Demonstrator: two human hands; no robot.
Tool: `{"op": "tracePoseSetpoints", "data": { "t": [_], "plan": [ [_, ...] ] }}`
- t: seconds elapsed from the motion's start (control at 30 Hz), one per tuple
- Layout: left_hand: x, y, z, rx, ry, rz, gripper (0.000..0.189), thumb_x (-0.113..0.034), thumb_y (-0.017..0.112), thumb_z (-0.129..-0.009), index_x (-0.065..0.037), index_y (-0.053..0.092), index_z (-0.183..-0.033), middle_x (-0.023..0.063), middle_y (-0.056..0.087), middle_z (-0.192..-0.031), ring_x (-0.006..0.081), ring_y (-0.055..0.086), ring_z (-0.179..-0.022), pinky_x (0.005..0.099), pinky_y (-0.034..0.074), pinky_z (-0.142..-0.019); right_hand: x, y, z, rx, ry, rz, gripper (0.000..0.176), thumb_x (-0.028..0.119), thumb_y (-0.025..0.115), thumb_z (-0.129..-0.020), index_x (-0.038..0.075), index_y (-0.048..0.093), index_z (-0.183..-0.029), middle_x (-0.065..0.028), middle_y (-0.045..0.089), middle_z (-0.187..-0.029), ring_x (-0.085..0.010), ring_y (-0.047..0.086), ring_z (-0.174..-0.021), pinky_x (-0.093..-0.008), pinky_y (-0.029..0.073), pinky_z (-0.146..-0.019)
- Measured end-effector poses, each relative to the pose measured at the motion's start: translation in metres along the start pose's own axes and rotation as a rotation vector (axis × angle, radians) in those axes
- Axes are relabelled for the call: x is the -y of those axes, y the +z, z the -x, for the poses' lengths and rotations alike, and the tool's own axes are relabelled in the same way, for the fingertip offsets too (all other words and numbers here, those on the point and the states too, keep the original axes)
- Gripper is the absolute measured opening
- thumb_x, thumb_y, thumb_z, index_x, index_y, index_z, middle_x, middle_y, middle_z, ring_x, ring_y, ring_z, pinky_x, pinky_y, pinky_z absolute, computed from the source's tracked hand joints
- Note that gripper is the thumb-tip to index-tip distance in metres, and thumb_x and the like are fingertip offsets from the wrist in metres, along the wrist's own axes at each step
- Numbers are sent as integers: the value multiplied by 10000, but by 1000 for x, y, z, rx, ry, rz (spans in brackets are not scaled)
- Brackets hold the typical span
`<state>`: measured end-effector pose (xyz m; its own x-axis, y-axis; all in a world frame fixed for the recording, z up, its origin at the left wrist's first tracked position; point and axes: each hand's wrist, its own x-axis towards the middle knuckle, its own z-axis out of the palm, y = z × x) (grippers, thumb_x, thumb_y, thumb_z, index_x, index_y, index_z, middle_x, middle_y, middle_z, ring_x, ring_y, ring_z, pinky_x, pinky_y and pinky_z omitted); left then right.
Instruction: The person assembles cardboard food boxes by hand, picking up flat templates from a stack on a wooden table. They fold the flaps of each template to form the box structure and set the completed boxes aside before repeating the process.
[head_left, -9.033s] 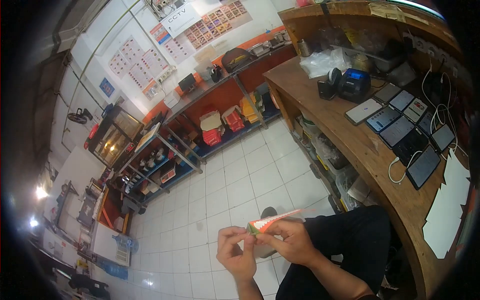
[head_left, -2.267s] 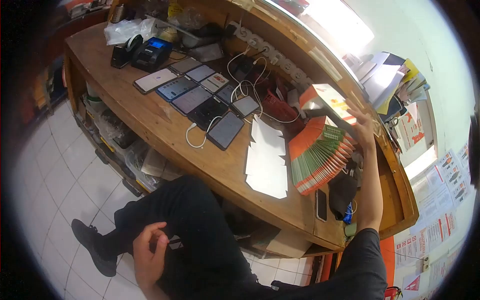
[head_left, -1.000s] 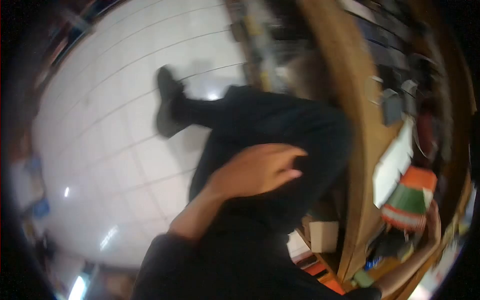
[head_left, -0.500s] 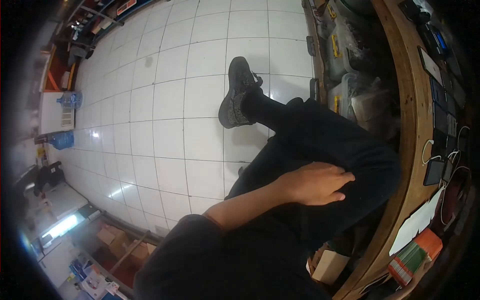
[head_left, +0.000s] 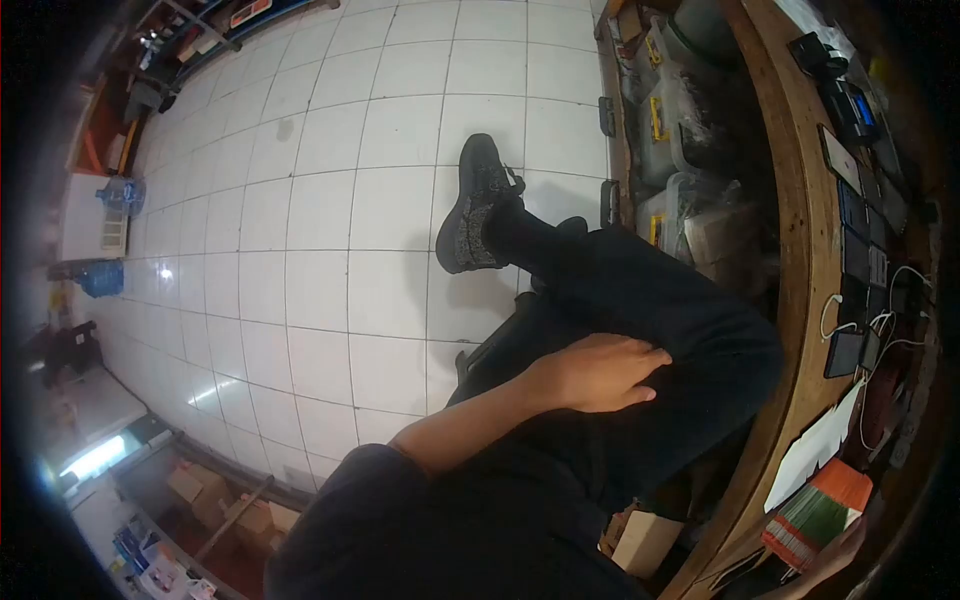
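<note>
My left hand (head_left: 600, 374) lies palm down on the dark trousers (head_left: 680, 300) of my crossed leg, its thumb apart from the fingers and nothing in it. At the lower right, my right hand (head_left: 848, 548) is only partly visible at the edge of a green and orange bundle (head_left: 825, 512) with fine stripes along one side. Its fingers are mostly hidden by the bundle, which it holds near the wooden table's edge. A torn white sheet (head_left: 818, 450) lies beside the bundle.
Several phones (head_left: 853, 235) lie on the wooden table (head_left: 800, 270) with white cables (head_left: 880, 325). Clear plastic bins (head_left: 655, 215) stand under it. My dark shoe (head_left: 470, 215) hangs over the white tiled floor (head_left: 310, 210). Cardboard boxes (head_left: 200, 490) sit at the lower left.
The whole view has shifted slightly, so the table, legs and hands appear a little further left. My left hand stays on the leg, and the bundle stays at my right hand.
</note>
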<state>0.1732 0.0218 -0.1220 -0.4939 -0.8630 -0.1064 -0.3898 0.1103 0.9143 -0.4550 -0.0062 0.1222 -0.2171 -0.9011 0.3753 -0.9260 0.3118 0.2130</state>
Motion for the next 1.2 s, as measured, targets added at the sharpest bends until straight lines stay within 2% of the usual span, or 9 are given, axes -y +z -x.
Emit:
{"op": "tracePoseSetpoints", "data": {
  "t": [0.13,0.2,0.43,0.57,0.6,0.7,0.83,1.03,1.2],
  "plan": [
    [-5,1,3,44,-30,-2,496,-302,536,-1013,-28,452,-1418,205,593,-1277,362,570,-1207,456,444,-1065,133,-13,45,339,-374,-488,525,259,595,-998,84,461,-1475,-162,464,-1506,-309,420,-1405,-433,364,-1124],
    [-4,4,3,41,-26,12,489,-304,536,-1014,-25,464,-1409,205,600,-1266,365,571,-1204,456,444,-1063,174,2,63,481,-586,-277,699,213,718,-881,37,425,-1489,-182,371,-1565,-328,341,-1452,-507,316,-1167],
    [3,2,10,-2,24,19,478,-298,564,-1000,-32,487,-1390,193,620,-1236,343,588,-1188,445,459,-1030,148,49,61,650,-276,-544,590,194,685,-918,-51,478,-1413,-237,450,-1494,-348,481,-1354,-488,473,-1052],
    [1,5,4,-46,39,37,468,-301,585,-991,-39,513,-1372,172,633,-1186,320,619,-1119,430,483,-967,166,32,75,519,-425,-438,477,110,707,-877,-87,575,-1291,-258,529,-1415,-359,538,-1298,-467,486,-1044],
    [1,6,2,-52,49,35,464,-300,595,-988,-43,521,-1367,163,643,-1155,309,635,-1082,423,497,-938,148,41,71,562,-445,-432,653,299,775,-857,-7,535,-1382,-206,523,-1448,-356,524,-1316,-458,482,-1016],
    [-1,6,0,-104,91,38,462,-286,614,-980,-47,527,-1365,142,663,-1074,286,661,-989,406,524,-867,150,38,71,591,-520,-322,652,273,799,-822,-25,557,-1350,-236,531,-1428,-381,512,-1327,-456,432,-1064],
    [-6,2,-6,-46,2,105,462,-229,653,-958,-91,536,-1383,113,667,-975,253,673,-904,376,542,-817,184,20,73,574,-438,-309,476,219,738,-860,-80,624,-1212,-258,541,-1394,-426,532,-1282,-445,428,-1066],
    [-15,-4,-9,-42,-11,130,426,-152,683,-930,-52,572,-1329,102,657,-937,241,668,-895,350,529,-821,196,3,70,570,-211,-374,255,130,543,-990,-46,662,-1131,-300,652,-1008,-420,668,-899,-407,504,-784],
    [-73,-23,-4,-387,391,253,258,-85,763,-822,-23,693,-1062,125,679,-975,273,681,-899,372,547,-821,175,20,68,40,-221,-477,119,67,593,-959,-40,644,-976,-199,677,-904,-308,667,-815,-364,506,-757]
  ]
}}
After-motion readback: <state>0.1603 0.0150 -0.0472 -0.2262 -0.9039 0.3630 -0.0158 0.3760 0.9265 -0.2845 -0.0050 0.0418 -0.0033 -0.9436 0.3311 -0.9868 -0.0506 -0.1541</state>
